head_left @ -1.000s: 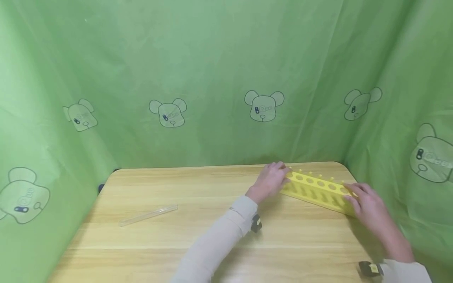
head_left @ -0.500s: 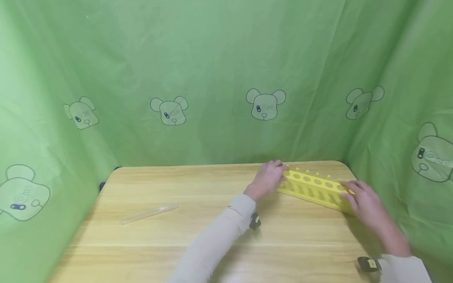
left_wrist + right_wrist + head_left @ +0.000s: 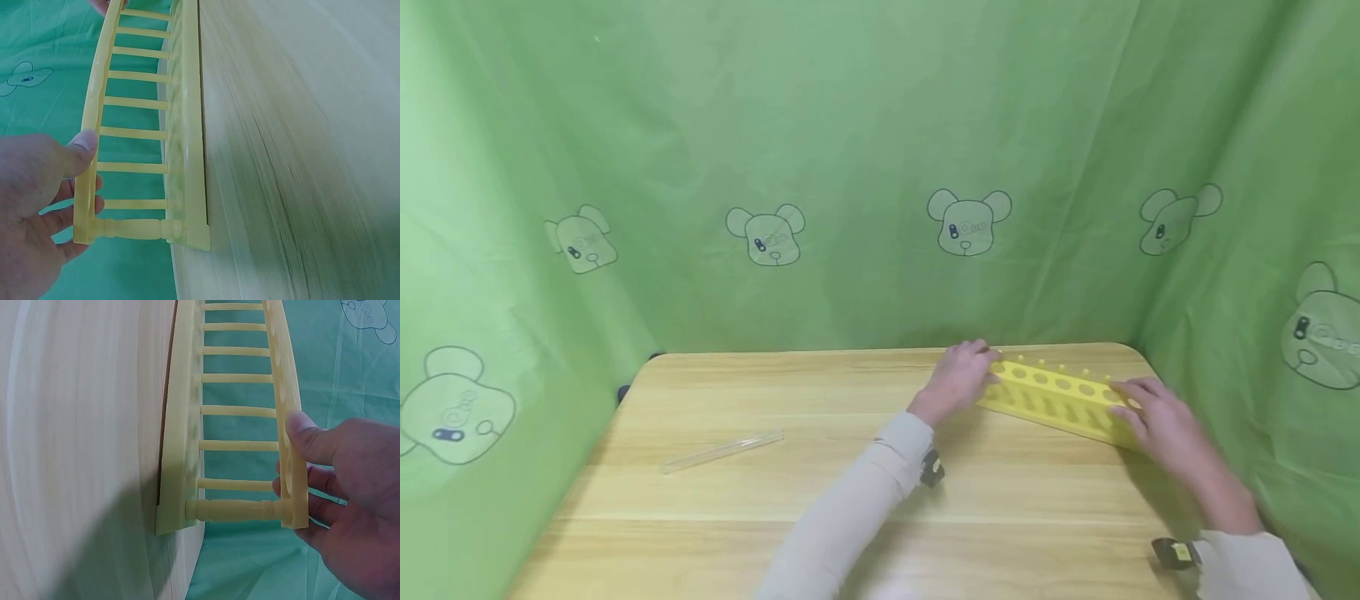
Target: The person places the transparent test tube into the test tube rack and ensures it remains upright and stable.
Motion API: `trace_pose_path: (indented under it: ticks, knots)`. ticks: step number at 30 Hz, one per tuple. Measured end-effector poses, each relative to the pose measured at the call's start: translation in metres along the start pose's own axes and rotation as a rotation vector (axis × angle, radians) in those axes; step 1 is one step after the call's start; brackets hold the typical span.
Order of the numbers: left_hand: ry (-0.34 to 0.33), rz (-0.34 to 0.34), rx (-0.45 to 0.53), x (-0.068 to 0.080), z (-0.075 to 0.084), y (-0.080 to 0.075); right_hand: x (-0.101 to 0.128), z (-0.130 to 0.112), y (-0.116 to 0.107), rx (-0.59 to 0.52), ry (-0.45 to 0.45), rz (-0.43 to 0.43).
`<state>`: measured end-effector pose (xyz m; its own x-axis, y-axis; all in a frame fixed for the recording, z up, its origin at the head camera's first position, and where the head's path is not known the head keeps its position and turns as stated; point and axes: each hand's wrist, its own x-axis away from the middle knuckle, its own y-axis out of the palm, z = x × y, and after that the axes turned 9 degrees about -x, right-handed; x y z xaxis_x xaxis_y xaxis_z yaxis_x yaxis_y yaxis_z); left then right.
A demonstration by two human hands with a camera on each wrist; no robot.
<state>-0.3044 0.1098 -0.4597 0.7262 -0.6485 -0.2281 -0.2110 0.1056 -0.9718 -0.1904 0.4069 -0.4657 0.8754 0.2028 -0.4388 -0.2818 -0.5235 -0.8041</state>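
Observation:
A yellow test tube rack [image 3: 1060, 398] with a row of round holes stands on the wooden table [image 3: 820, 483] at the far right. My left hand [image 3: 958, 379] grips its left end, thumb on the top bar [image 3: 87, 150]. My right hand [image 3: 1153, 417] grips its right end, thumb on the top bar [image 3: 294, 434]. Both wrist views show the rack [image 3: 181, 137] [image 3: 187, 425] end-on, with its base on the table and empty rungs. A clear glass test tube [image 3: 721, 451] lies flat on the table at the left, far from both hands.
Green cloth with bear prints [image 3: 880, 167] closes in the table at the back and both sides. The right cloth wall [image 3: 1262, 333] hangs close behind the rack. Bare wood lies between the tube and the rack.
The rack has slid a little to the left with both hands on its ends. The glass tube has not moved on the table.

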Motion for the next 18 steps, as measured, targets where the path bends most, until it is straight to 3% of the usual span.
trace_pose_path:
  ticks: [9, 18]
  knots:
    - [-0.016, 0.012, 0.013, 0.007, -0.011, 0.001, -0.010, -0.002, 0.010, -0.004, -0.058, 0.026]
    - [-0.046, 0.002, 0.034, 0.016, -0.021, -0.001, -0.017, -0.007, 0.018, -0.011, -0.047, -0.003]
